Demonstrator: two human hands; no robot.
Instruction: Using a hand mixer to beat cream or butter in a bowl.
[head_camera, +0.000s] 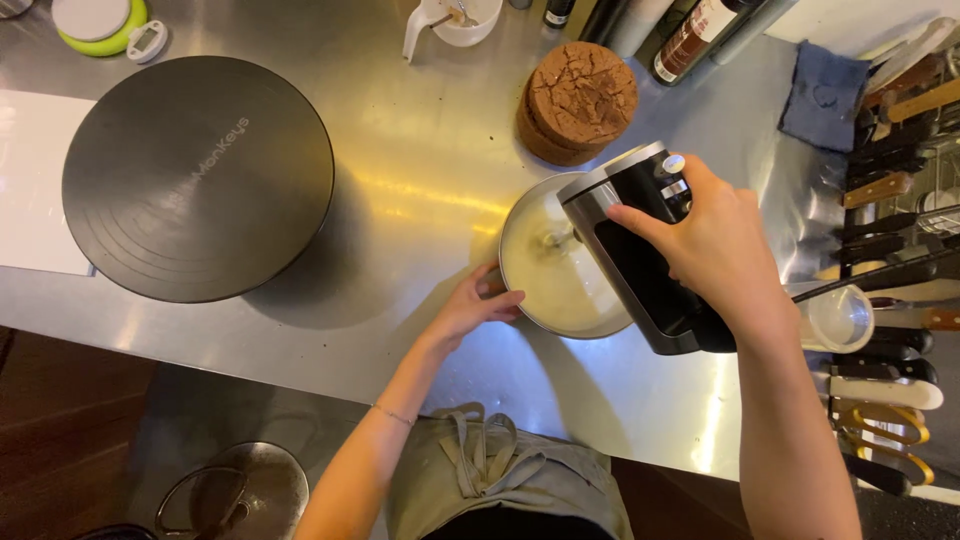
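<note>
My right hand (715, 245) grips a black and silver hand mixer (640, 250) held over a metal bowl (515, 285) of pale cream. The beaters dip into the cream near the bowl's middle. My left hand (475, 305) holds the bowl's near left rim on the steel counter (420, 180). A round brown cake (580, 100) sits just behind the bowl.
A large black turntable (198, 178) stands at the left on the counter. A green kitchen scale (100, 22) and a white jug (450, 20) are at the back. Bottles (690, 35) and a blue cloth (822, 95) lie at the back right. Knives and spatulas (890, 250) fill the right edge, beside a clear cup (838, 318).
</note>
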